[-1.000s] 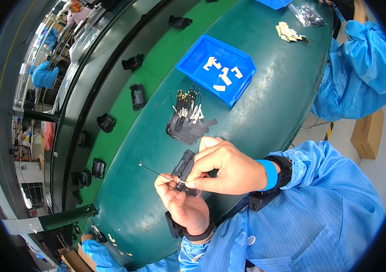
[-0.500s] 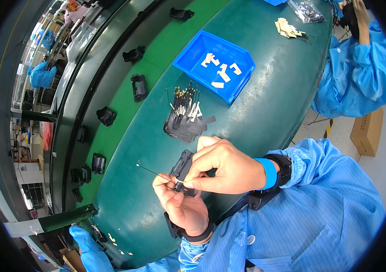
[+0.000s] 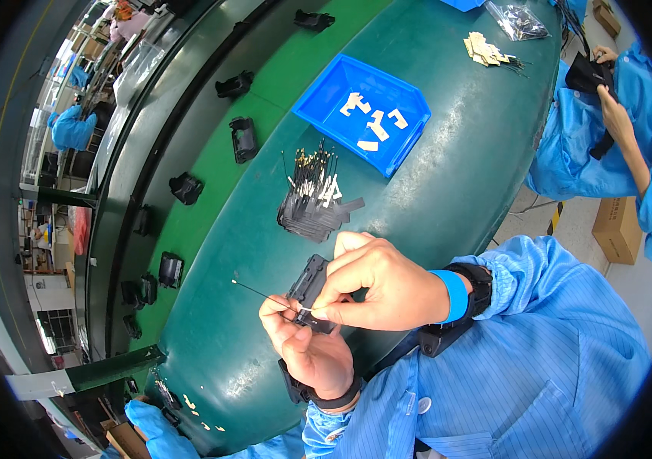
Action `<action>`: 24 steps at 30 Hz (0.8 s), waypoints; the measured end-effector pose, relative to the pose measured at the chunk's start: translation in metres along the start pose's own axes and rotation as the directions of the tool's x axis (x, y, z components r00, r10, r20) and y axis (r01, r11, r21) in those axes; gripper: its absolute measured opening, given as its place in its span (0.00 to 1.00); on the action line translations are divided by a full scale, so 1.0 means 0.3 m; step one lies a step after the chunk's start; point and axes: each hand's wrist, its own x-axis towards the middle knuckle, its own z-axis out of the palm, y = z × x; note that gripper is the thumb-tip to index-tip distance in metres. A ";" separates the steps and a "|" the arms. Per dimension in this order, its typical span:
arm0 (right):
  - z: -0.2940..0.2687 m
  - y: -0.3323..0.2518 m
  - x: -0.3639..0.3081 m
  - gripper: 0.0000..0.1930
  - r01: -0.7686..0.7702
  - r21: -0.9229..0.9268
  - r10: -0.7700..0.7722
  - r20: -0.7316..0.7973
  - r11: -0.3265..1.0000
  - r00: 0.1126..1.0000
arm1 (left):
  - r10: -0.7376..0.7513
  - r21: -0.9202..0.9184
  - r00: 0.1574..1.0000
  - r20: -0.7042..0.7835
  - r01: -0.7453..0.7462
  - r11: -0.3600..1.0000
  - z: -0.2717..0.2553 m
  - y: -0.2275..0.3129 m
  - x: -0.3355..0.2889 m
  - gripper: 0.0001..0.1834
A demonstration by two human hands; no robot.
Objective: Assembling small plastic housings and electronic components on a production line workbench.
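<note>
I am holding the black plastic housing (image 3: pixel 309 289) in my left hand (image 3: pixel 307 348), fingers wrapped under its near end, just above the green table (image 3: pixel 448 176). My right hand (image 3: pixel 379 287) is pinching the thin wire (image 3: pixel 261 294) narrowly at the housing's left edge. To seat it well, I am judging 1 thing matters: keeping the wire straight and pressing gently.

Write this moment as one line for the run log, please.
left hand: holds black part | right hand: pinches thin wire at part | nearby: wire pile, blue bin
</note>
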 end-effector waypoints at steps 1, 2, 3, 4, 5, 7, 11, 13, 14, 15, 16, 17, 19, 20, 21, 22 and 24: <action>0.000 -0.002 -0.001 0.02 -0.002 -0.003 0.002 -0.003 1.000 1.000 | 0.001 0.004 1.000 -0.004 -0.001 1.000 0.001 -0.001 0.000 0.19; 0.005 -0.002 -0.001 0.02 -0.002 -0.006 0.002 -0.005 1.000 1.000 | 0.000 0.002 1.000 -0.002 0.000 1.000 0.000 0.001 -0.001 0.19; 0.016 0.003 0.001 0.02 0.014 0.003 -0.014 -0.063 1.000 0.998 | -0.007 -0.009 1.000 0.015 0.007 1.000 -0.002 0.003 -0.001 0.20; 0.022 0.006 0.002 0.05 0.030 0.010 -0.028 -0.122 1.000 0.992 | -0.013 -0.021 0.999 0.031 0.014 1.000 -0.003 0.005 -0.001 0.20; 0.016 0.005 0.000 0.05 0.031 0.011 -0.029 -0.122 0.999 0.992 | -0.012 -0.020 0.999 0.031 0.013 1.000 -0.001 0.006 -0.003 0.20; 0.003 -0.002 -0.002 0.01 -0.004 -0.019 0.004 -0.007 1.000 1.000 | -0.015 -0.033 0.999 0.035 0.016 0.999 0.002 0.011 -0.006 0.23; 0.006 -0.004 -0.002 0.01 -0.003 -0.015 0.003 -0.014 1.000 1.000 | 0.010 0.017 0.996 0.084 -0.011 1.000 -0.005 0.012 -0.009 0.26; 0.007 -0.007 -0.004 0.01 0.000 -0.031 0.000 -0.023 1.000 1.000 | -0.015 0.053 0.998 0.065 0.011 0.999 -0.004 0.016 -0.013 0.29; 0.006 -0.008 -0.005 0.01 0.000 -0.033 -0.001 -0.024 0.999 1.000 | -0.015 0.052 0.998 0.067 0.011 0.999 -0.004 0.014 -0.014 0.29; 0.006 -0.010 -0.004 0.01 0.012 -0.042 -0.014 -0.026 0.999 1.000 | -0.003 0.059 0.999 0.054 0.000 0.998 -0.005 0.011 -0.015 0.29; 0.006 -0.010 -0.004 0.01 0.025 -0.051 -0.026 -0.027 0.998 0.999 | 0.009 0.066 0.999 0.041 -0.012 0.998 -0.005 0.009 -0.015 0.29; 0.006 -0.011 -0.005 0.01 0.026 -0.051 -0.027 -0.027 0.998 0.999 | 0.010 0.066 0.999 0.042 -0.012 0.998 -0.004 0.010 -0.015 0.29; 0.006 -0.011 -0.005 0.01 0.032 -0.048 -0.034 -0.026 0.998 0.999 | -0.002 0.060 0.999 0.035 0.000 0.998 -0.003 0.014 -0.016 0.28; 0.006 -0.011 -0.005 0.01 0.033 -0.048 -0.035 -0.025 0.998 0.999 | -0.001 0.060 0.999 0.036 -0.001 0.998 -0.002 0.016 -0.017 0.28; 0.006 -0.012 -0.006 0.01 0.036 -0.045 -0.037 -0.028 0.998 0.999 | -0.006 0.064 0.999 0.038 0.003 0.998 0.000 0.018 -0.017 0.28; 0.006 -0.012 -0.006 0.01 0.039 -0.043 -0.040 -0.032 0.998 0.999 | -0.011 0.067 0.999 0.040 0.008 0.998 0.001 0.019 -0.018 0.28; 0.006 -0.012 -0.007 0.01 0.040 -0.044 -0.042 -0.032 0.998 0.999 | -0.009 0.069 0.999 0.040 0.006 0.998 -0.001 0.018 -0.018 0.28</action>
